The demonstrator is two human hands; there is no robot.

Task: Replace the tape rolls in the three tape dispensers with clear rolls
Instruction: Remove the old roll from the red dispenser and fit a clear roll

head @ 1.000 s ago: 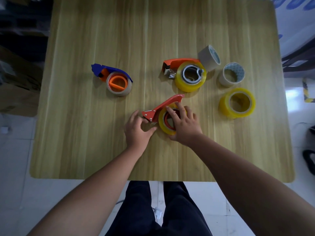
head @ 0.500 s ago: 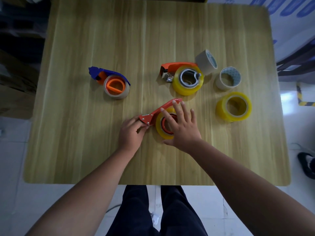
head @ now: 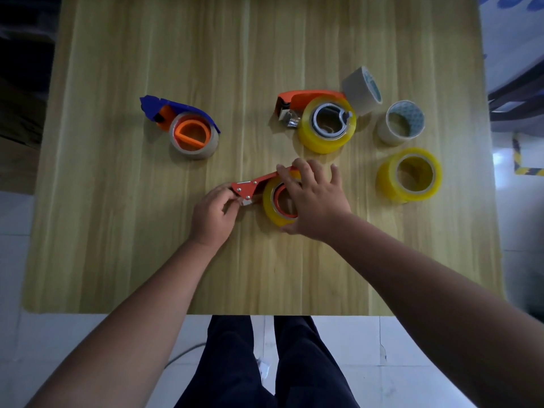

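Observation:
A red tape dispenser (head: 253,181) lies near the middle of the wooden table (head: 117,231) with a clear yellowish roll (head: 272,206) on its hub. My left hand (head: 213,214) pinches the dispenser's cutter end. My right hand (head: 316,198) lies spread over the roll, fingers on the dispenser's arm and thumb at the roll's near side. Farther back, an orange dispenser (head: 306,98) carries another clear yellowish roll (head: 326,128). At the left, a blue dispenser (head: 176,108) holds a brown roll (head: 194,142).
At the right lie a loose clear yellowish roll (head: 409,175) and two loose beige rolls, one flat (head: 401,123) and one on edge (head: 360,89) leaning behind the orange dispenser. The table's near edge is by my legs.
My left hand has closed on the red dispenser's cutter end. My right hand's fingers have spread wider over the roll. The head camera has shifted slightly.

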